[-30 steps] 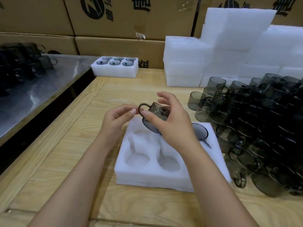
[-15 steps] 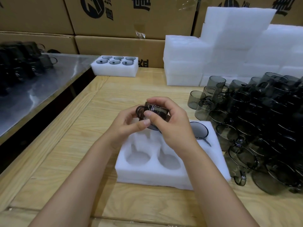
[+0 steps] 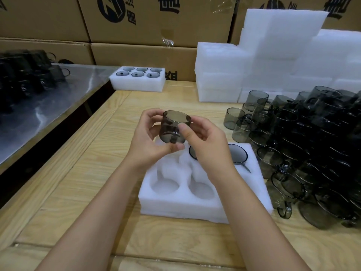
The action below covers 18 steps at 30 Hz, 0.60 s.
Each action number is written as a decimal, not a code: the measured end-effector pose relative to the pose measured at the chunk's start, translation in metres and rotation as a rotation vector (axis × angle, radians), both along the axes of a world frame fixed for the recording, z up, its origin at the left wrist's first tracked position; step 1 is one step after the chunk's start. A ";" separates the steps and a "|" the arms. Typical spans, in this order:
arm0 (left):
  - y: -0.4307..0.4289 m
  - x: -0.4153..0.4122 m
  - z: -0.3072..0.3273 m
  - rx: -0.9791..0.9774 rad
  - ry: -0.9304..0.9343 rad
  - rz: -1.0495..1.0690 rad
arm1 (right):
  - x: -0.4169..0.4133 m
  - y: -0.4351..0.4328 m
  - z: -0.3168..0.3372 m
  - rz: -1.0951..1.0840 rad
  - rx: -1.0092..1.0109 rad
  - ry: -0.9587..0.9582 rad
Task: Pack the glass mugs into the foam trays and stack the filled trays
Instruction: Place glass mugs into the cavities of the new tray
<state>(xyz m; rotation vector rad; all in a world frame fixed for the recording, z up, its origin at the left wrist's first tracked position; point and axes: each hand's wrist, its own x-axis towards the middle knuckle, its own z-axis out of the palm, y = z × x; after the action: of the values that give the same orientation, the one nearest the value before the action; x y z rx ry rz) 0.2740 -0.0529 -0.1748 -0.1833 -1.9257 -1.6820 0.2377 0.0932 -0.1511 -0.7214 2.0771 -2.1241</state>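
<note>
Your wooden table (image 3: 93,173) has its open stretch to the left of the foam tray (image 3: 195,209) and along the near edge in front of it. On the left the wood ends at a dark gap, with the steel table (image 3: 48,106) beyond it. To the right there is little room: a crowded pile of loose mugs (image 3: 312,145) stands just beside the tray's right wall, some of them lying on their sides at its near corner. At the back, white foam stacks (image 3: 273,59) and cardboard boxes (image 3: 148,22) close the table off, and a filled tray (image 3: 136,84) sits at the far left corner.

You hold the glass mug (image 3: 172,127) in the air over the tray's far left corner, clear of the foam. Your left hand (image 3: 148,143) wraps its fingers round the mug's left side, thumb under the lower edge. Your right hand (image 3: 209,147) pinches it from the right, thumb pressed on the near wall by the handle and fingers behind.

The mug is smoky grey, see-through, short and round, tilted with one round end up and away from you; whether that end is rim or base cannot be told. Its handle faces you.

In the tray, a seated mug (image 3: 237,155) fills the far right pocket and another dark rim (image 3: 192,153) shows beside your right wrist. Two near pockets lie empty.
</note>
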 end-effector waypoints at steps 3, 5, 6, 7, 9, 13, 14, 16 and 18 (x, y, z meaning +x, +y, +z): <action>0.000 0.000 -0.001 -0.128 0.002 0.022 | -0.001 0.001 0.000 0.101 -0.010 -0.060; -0.001 0.002 0.000 -0.158 -0.024 0.031 | 0.002 -0.001 -0.002 0.095 0.107 -0.041; -0.001 0.002 0.001 -0.179 -0.035 0.036 | 0.004 -0.003 -0.004 0.071 0.184 0.012; 0.000 0.002 0.001 -0.199 -0.051 0.029 | 0.006 -0.004 -0.004 0.042 0.245 0.064; -0.002 0.003 0.001 -0.191 -0.102 -0.069 | 0.008 -0.005 -0.004 -0.007 0.294 0.105; -0.016 0.006 0.001 0.060 -0.243 -0.368 | 0.010 -0.004 -0.003 0.003 0.362 0.174; -0.019 0.006 -0.001 0.166 -0.275 -0.405 | 0.012 -0.005 -0.003 0.002 0.397 0.219; -0.022 0.004 -0.005 0.321 -0.315 -0.427 | 0.015 -0.008 -0.005 -0.054 0.543 0.345; -0.022 0.001 -0.010 0.317 -0.321 -0.368 | 0.016 -0.010 -0.006 -0.168 0.728 0.457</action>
<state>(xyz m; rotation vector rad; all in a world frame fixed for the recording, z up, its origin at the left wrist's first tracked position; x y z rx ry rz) 0.2754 -0.0746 -0.1845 -0.1592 -1.8943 -2.3596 0.2536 0.0832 -0.1574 -0.9871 2.9517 -1.1324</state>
